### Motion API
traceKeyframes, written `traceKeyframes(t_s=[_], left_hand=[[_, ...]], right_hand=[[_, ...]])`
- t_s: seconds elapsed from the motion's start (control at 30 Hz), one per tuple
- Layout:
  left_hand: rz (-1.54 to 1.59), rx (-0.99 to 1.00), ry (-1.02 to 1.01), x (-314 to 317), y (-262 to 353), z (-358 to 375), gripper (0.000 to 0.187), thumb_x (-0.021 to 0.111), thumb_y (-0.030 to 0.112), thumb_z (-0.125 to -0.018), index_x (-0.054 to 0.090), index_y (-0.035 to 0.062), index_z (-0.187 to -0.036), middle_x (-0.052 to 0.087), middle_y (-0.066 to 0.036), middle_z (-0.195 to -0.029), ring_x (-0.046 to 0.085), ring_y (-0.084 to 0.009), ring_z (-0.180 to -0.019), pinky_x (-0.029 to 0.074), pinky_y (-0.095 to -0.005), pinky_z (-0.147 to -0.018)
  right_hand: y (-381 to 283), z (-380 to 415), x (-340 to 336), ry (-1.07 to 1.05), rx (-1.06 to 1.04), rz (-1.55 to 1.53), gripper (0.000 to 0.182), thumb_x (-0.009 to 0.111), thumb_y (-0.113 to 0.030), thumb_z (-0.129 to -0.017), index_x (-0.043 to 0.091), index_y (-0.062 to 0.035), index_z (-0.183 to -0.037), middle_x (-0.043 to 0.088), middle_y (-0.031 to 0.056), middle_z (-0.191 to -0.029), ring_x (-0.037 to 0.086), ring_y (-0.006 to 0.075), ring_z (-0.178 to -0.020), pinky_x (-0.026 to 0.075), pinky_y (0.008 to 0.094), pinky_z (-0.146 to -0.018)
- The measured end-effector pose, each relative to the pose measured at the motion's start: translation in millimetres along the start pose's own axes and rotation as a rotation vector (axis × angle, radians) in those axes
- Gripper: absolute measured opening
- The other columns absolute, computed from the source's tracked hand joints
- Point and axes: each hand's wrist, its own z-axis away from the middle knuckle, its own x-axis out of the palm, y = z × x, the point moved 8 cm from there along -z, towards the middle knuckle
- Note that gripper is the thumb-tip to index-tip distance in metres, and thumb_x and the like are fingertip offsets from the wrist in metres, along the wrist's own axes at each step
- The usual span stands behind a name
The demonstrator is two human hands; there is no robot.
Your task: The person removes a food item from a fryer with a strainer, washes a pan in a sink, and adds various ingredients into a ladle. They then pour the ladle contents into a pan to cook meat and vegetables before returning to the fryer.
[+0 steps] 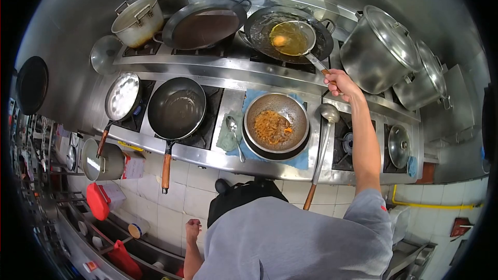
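While the left hand [192, 229] hangs low and curled, whether around anything I cannot tell, the right hand [338, 84] grips the strainer [313, 59]; holding it level should best keep the yellow-orange lump [279, 40] inside, within the rear wok [326, 46] on the right.

The right arm [366, 148] stretches far forward, nearly straight at the elbow, bare from the short sleeve [365, 210] down. Its wrist [353, 95] bends a little inward, so the right hand [339, 83] angles toward the left, the fingers folded round in a closed grip. The left arm [194, 258] hangs low beside the torso [295, 233], only its lower part showing. The left hand [193, 229] sits at about hip level, well apart from the right, fingers loosely curled; how fully they close is hard to make out.
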Motion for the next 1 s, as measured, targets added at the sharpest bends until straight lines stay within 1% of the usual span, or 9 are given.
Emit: traceKeyframes(t_s=[0.07,0.17,0.27,0.37,0.57,0.63,0.77,0.87,1.0], left_hand=[[-0.001,0.015,-0.009,2.9,0.6,-3.7,0.010,0.052,0.008,-0.090,0.061,0.0043,-0.090,0.062,-0.005,-0.078,0.062,-0.0151,-0.066,0.050,-0.0300,-0.051],[-0.014,0.025,-0.035,9.4,1.7,-1.5,0.010,0.052,0.008,-0.090,0.062,0.0039,-0.090,0.062,-0.005,-0.078,0.062,-0.0152,-0.067,0.051,-0.0302,-0.051],[-0.050,0.032,-0.063,13.0,5.3,5.7,0.011,0.052,0.008,-0.089,0.062,0.0036,-0.090,0.062,-0.005,-0.078,0.062,-0.0149,-0.067,0.051,-0.0301,-0.052],[-0.040,0.039,-0.086,10.9,-7.8,4.4,0.013,0.051,0.007,-0.089,0.063,0.0036,-0.090,0.062,-0.005,-0.078,0.061,-0.0144,-0.066,0.050,-0.0297,-0.051],[-0.013,0.028,-0.071,-0.8,-8.7,9.7,0.014,0.049,0.006,-0.089,0.063,0.0037,-0.090,0.061,-0.005,-0.077,0.061,-0.0142,-0.064,0.049,-0.0287,-0.050],[0.037,0.021,-0.082,-4.9,-13.7,2.5,0.014,0.049,0.007,-0.089,0.063,0.0037,-0.090,0.061,-0.005,-0.077,0.060,-0.0142,-0.064,0.049,-0.0285,-0.050],[-0.002,0.014,-0.036,-10.2,-7.9,0.1,0.013,0.049,0.008,-0.090,0.062,0.0039,-0.090,0.062,-0.005,-0.076,0.061,-0.0143,-0.064,0.049,-0.0286,-0.050],[0.018,-0.004,-0.040,-9.5,-10.4,-6.1,0.013,0.049,0.008,-0.089,0.062,0.0041,-0.090,0.062,-0.005,-0.076,0.061,-0.0145,-0.064,0.049,-0.0291,-0.050],[-0.005,0.005,-0.056,-7.1,-12.2,-7.6,0.013,0.050,0.008,-0.089,0.062,0.0041,-0.090,0.062,-0.005,-0.076,0.061,-0.0149,-0.065,0.049,-0.0296,-0.051]], right_hand=[[5.0,-0.3,-0.9,-0.010,0.014,-0.055,0.013,0.049,-0.008,-0.093,0.048,-0.0019,-0.105,0.050,0.0003,-0.079,0.037,0.0027,-0.050,0.031,0.0189,-0.036],[12.1,-1.8,-2.4,-0.064,-0.002,-0.094,0.021,0.049,-0.007,-0.093,0.046,0.0014,-0.112,0.051,0.0024,-0.081,0.038,0.0039,-0.050,0.031,0.0202,-0.037],[19.0,-0.8,-3.4,-0.049,-0.032,-0.113,0.021,0.050,-0.008,-0.093,0.046,0.0009,-0.112,0.052,0.0017,-0.081,0.038,0.0034,-0.049,0.031,0.0195,-0.036],[18.9,9.0,2.4,-0.010,-0.056,-0.111,0.021,0.050,-0.009,-0.093,0.047,0.0005,-0.112,0.052,0.0015,-0.080,0.039,0.0033,-0.049,0.031,0.0195,-0.035],[20.2,17.8,4.2,0.071,-0.089,-0.088,0.023,0.050,-0.008,-0.093,0.047,0.0000,-0.114,0.051,0.0014,-0.079,0.040,0.0040,-0.047,0.031,0.0204,-0.035],[19.1,20.4,5.8,0.091,-0.112,-0.063,0.027,0.050,-0.008,-0.092,0.046,0.0006,-0.118,0.051,0.0017,-0.079,0.040,0.0048,-0.047,0.032,0.0211,-0.035],[17.6,26.7,6.9,0.174,-0.148,-0.040,0.036,0.051,-0.006,-0.092,0.043,0.0016,-0.126,0.052,0.0031,-0.080,0.041,0.0061,-0.047,0.032,0.0221,-0.035],[18.3,24.4,5.5,0.164,-0.180,0.013,0.042,0.052,-0.006,-0.092,0.039,0.0014,-0.131,0.052,0.0046,-0.080,0.042,0.0067,-0.047,0.032,0.0227,-0.035],[13.5,30.3,7.0,0.198,-0.184,0.062,0.043,0.051,-0.005,-0.092,0.038,0.0006,-0.133,0.052,0.0057,-0.081,0.043,0.0075,-0.048,0.033,0.0234,-0.036]])
